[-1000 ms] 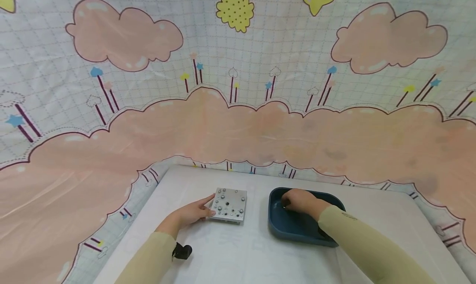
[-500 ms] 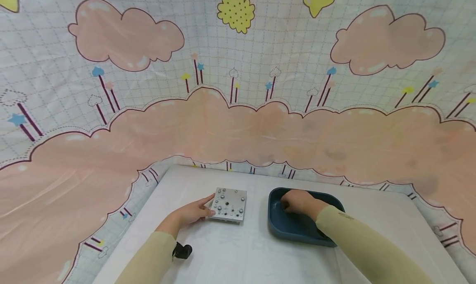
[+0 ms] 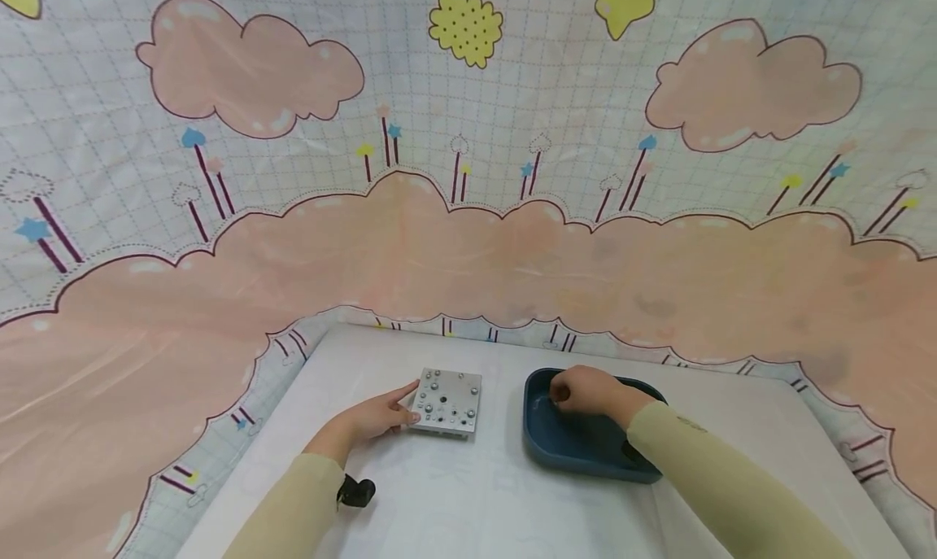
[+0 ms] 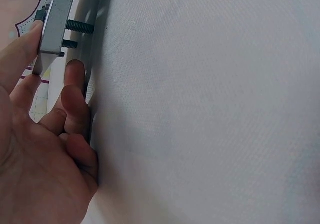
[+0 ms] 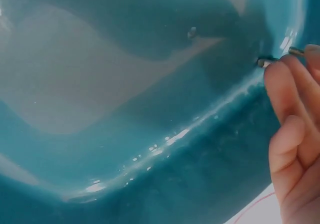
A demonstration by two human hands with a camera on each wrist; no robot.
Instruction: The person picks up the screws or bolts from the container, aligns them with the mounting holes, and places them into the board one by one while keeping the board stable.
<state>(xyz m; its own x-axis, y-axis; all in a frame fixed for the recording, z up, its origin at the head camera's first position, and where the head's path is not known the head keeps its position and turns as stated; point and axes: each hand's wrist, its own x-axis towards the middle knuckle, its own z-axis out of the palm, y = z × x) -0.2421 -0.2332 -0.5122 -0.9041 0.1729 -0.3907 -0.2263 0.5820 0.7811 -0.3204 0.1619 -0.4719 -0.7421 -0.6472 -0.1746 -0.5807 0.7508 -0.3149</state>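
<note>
A square silver metal plate [image 3: 448, 403], studded with several screws, sits on the white table. My left hand [image 3: 376, 418] grips its left edge, thumb at the near corner and index finger stretched along the side. From the left wrist, threaded screw ends [image 4: 80, 27] stick out of the plate's underside, and the other fingers of the hand [image 4: 50, 144] curl below it. Over the blue tray [image 3: 538, 445], my right hand [image 3: 586, 392] pinches a small metal screw [image 5: 296, 51]. Another small metal end [image 5: 263, 62] shows at the fingertips in the right wrist view.
A small shiny piece [image 5: 192, 32] shows on the tray floor. The white table [image 3: 439, 510] runs back to a cloth wall [image 3: 468, 258] printed with clouds. A black wrist camera [image 3: 356, 491] is strapped at the left sleeve.
My right hand has risen slightly inside the tray, fingers pinched. The left hand keeps its grip on the plate. The whole head view has shifted a little.
</note>
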